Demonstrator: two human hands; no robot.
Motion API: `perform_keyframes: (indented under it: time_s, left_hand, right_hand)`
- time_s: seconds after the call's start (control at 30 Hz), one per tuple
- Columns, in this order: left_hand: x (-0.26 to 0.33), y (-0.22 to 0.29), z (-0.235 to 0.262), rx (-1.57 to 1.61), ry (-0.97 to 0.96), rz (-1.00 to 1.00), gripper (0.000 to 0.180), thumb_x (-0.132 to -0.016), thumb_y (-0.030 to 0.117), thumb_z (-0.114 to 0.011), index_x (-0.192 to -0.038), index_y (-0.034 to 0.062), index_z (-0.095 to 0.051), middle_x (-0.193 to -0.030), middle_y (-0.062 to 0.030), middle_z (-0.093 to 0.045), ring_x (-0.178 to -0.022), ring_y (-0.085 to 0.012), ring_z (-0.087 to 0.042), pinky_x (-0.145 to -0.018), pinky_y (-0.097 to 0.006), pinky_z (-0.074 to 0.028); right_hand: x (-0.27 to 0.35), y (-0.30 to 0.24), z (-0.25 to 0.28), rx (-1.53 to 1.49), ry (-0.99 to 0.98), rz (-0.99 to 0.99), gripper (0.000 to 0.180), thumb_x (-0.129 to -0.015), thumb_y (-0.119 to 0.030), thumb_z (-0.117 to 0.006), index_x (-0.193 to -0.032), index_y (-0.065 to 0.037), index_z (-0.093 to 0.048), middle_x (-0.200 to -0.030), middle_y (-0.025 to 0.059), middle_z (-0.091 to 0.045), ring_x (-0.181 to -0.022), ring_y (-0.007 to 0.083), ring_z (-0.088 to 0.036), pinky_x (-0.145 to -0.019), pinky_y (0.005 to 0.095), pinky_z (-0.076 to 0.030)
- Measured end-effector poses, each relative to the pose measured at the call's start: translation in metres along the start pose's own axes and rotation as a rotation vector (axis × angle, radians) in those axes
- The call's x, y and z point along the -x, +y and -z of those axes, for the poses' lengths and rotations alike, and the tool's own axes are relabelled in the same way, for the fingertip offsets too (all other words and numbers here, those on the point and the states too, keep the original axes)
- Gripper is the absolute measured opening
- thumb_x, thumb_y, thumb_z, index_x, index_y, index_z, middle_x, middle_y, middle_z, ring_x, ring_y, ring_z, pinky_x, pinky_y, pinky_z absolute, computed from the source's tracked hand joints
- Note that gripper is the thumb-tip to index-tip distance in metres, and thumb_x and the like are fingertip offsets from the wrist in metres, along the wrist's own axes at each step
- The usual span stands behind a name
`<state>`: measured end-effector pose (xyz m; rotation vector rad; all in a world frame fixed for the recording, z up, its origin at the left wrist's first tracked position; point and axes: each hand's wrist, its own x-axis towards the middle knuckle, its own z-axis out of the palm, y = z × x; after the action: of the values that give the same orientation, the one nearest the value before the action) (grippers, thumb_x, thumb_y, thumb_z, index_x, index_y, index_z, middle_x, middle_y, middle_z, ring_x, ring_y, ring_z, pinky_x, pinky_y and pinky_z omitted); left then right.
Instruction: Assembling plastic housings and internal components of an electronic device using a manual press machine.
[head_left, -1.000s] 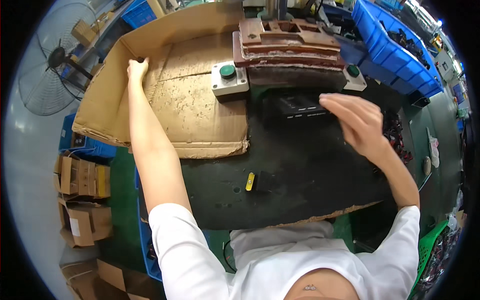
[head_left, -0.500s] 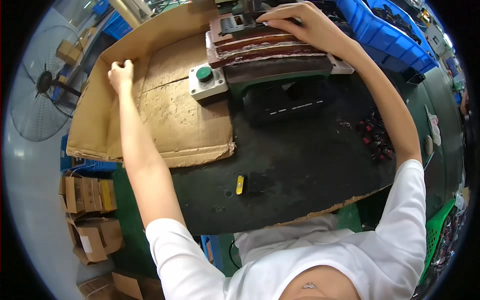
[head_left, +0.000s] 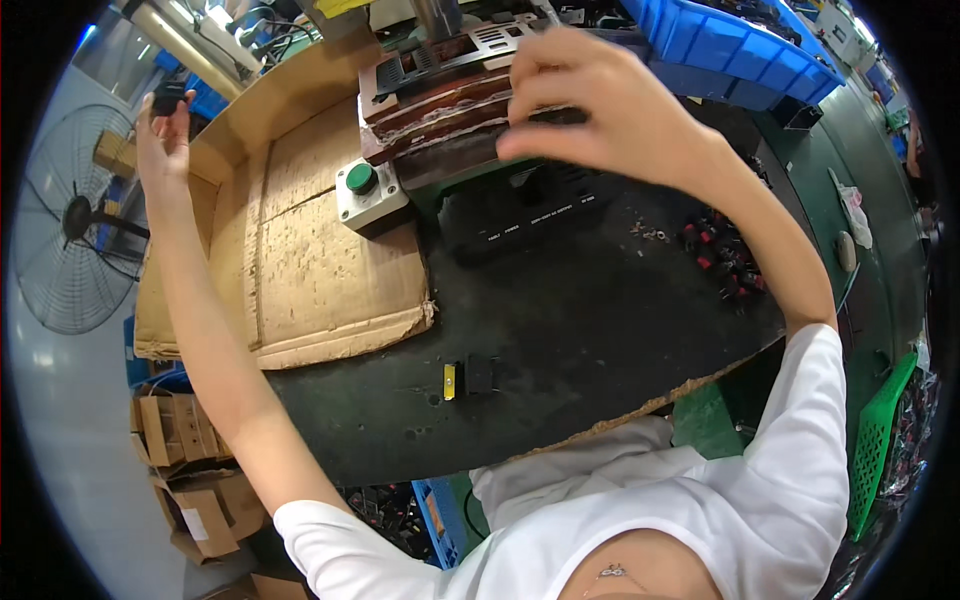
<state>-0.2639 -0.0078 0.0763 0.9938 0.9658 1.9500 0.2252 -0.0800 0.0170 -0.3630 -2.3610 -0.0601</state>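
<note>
Open black mat in the middle, crowded edges

The black mat [head_left: 600,320] lies bare from centre toward 5 o'clock, save a small yellow-and-black part [head_left: 466,377] near 6. The press [head_left: 450,90] and green button box [head_left: 368,195] block 12 o'clock, cardboard [head_left: 330,280] covers 9, small red-and-black parts [head_left: 722,262] sit at 3, and blue bins [head_left: 730,50] wall off 1.

Small black part [head_left: 166,100] (dark, boxy) pinched aloft.

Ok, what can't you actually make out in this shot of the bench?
Head view only:
- Right hand: its fingers cover the dark part at the press; the grip is unclear.
- Left hand: small black object, too small to identify.
- Red-and-black parts: too small to identify.
- Press top: cut off by the edge.
</note>
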Motion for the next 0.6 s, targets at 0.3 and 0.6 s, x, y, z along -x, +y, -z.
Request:
perform_keyframes:
  time_s: [0.3,0.6]
  left_hand:
    - [0.145,-0.053,-0.116,0.147,-0.421,0.509,0.027,-0.088,0.019,-0.057,-0.104,-0.0020,-0.053,-0.104,-0.0178,-0.057,-0.094,-0.0276,-0.057,-0.084,-0.036,-0.050]
    - [0.165,-0.084,-0.186,-0.508,-0.606,0.089,0.038,-0.080,0.009,-0.066,-0.115,0.0012,-0.056,-0.103,-0.0099,-0.060,-0.089,-0.0155,-0.058,-0.086,-0.031,-0.046]
  right_hand:
    - [0.037,-0.011,-0.016,-0.028,-0.340,-0.108,0.029,-0.066,-0.025,-0.073,-0.085,-0.006,-0.062,-0.094,0.0030,-0.053,-0.092,0.0220,-0.051,-0.082,0.0351,-0.041]
    - [0.052,-0.033,0.004,-0.033,-0.229,-0.133,0.037,-0.068,-0.021,-0.072,-0.099,-0.007,-0.058,-0.103,0.0040,-0.053,-0.096,0.0226,-0.052,-0.082,0.0342,-0.042]
